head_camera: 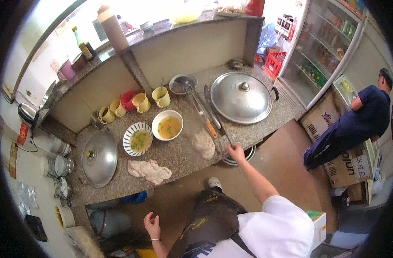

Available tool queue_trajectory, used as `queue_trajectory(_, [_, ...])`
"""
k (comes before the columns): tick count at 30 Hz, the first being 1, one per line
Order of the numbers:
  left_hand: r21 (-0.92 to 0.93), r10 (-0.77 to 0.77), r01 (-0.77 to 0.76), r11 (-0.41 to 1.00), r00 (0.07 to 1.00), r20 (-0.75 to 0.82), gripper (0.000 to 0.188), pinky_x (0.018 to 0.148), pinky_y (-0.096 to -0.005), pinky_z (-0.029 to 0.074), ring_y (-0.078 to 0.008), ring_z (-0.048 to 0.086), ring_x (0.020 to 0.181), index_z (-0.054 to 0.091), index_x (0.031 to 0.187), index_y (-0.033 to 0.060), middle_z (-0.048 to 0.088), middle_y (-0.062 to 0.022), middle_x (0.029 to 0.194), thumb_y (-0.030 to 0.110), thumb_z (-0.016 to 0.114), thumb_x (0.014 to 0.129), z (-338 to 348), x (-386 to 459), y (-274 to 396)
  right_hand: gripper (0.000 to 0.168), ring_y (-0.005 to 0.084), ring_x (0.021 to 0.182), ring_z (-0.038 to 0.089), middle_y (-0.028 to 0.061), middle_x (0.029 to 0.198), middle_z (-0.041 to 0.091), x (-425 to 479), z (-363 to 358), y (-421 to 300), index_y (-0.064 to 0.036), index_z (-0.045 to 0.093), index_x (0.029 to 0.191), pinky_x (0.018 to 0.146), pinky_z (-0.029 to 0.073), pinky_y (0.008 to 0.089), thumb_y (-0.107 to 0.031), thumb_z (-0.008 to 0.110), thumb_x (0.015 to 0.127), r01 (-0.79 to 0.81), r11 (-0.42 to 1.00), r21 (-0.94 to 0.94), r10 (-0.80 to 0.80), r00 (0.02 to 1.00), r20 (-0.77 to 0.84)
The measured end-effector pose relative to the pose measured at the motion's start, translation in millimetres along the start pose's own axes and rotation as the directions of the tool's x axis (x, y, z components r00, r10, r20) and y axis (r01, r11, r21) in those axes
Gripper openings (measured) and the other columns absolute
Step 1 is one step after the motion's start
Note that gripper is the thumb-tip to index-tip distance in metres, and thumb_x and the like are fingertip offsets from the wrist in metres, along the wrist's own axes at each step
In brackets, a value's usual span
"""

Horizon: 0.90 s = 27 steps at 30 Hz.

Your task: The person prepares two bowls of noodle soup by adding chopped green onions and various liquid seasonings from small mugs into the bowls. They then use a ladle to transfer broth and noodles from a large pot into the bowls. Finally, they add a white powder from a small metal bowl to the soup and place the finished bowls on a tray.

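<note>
My right hand is at the counter's front edge, closed on the thin dark handle of a utensil whose far part lies among the ladles. Beside it rest a skimmer with an orange-and-steel handle and a folded pale cloth. My left hand hangs below the counter, fingers bent and apart, holding nothing. A second crumpled cloth lies near the edge. Behind it stand a striped bowl of soup with chopped greens and a white bowl of soup.
A large domed metal lid covers the counter's right part; another lid is at left. Cups with spoons, one a yellow mug, line the back. Stacked plates are far left. A person in dark blue stands right, near a glass-door fridge.
</note>
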<state>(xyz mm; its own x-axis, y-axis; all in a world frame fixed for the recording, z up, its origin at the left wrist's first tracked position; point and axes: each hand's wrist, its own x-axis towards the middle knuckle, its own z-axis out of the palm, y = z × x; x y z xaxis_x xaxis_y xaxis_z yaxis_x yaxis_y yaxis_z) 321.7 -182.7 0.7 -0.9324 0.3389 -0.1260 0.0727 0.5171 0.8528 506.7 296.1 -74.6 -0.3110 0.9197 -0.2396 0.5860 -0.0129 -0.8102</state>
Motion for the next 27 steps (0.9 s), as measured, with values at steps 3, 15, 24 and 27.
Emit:
queue_trajectory(3, [-0.004,-0.008,0.009,1.0,1.0,0.029,0.031,0.063,-0.0247,0.046,-0.014,0.054,0.074,0.055,0.101,0.0033,0.048,-0.0082,0.104,0.008,0.065,0.072,17,-1,19,0.035,0.0274,0.068,0.059,0.0132,0.071,0.061,11,21,4,0.0,0.059,0.08,0.064,0.046,0.0348,-0.032,0.066,0.067,0.019,1.0,0.018,-0.02,0.997,0.076])
queue_trajectory(15, [0.229,0.169,-0.187,0.955,0.981,0.099,0.04,0.082,-0.0323,0.043,-0.0236,0.052,0.097,0.056,0.105,0.0008,0.055,-0.0138,0.107,0.025,0.066,0.075,84,1,44,0.056,0.0336,0.074,0.059,0.0148,0.075,0.06,20,41,-36,-0.003,0.041,0.098,0.066,0.047,0.042,-0.027,0.073,0.059,0.128,0.96,-0.248,-0.114,0.991,0.07])
queue_trajectory(24, [0.166,0.217,-0.226,0.96,0.974,0.069,0.038,0.083,-0.0331,0.042,-0.0244,0.053,0.096,0.057,0.103,0.0001,0.055,-0.0141,0.105,0.024,0.066,0.075,144,-5,73,0.023,0.0178,0.052,0.05,0.0061,0.066,0.058,25,22,1,-0.003,0.058,0.089,0.048,0.04,0.0292,-0.022,0.06,0.076,-0.181,0.961,0.209,0.03,0.819,0.572])
queue_trajectory(27, [0.136,0.18,-0.199,0.97,0.974,0.137,0.034,0.083,-0.0328,0.042,-0.0237,0.053,0.095,0.059,0.101,0.0016,0.056,-0.0136,0.106,0.024,0.064,0.076,158,-12,80,0.02,0.0084,0.047,0.038,0.0003,0.066,0.055,0,-29,-3,-0.006,0.058,0.09,0.043,0.032,0.0215,-0.025,0.052,0.084,-0.445,0.863,0.241,0.095,0.61,0.787])
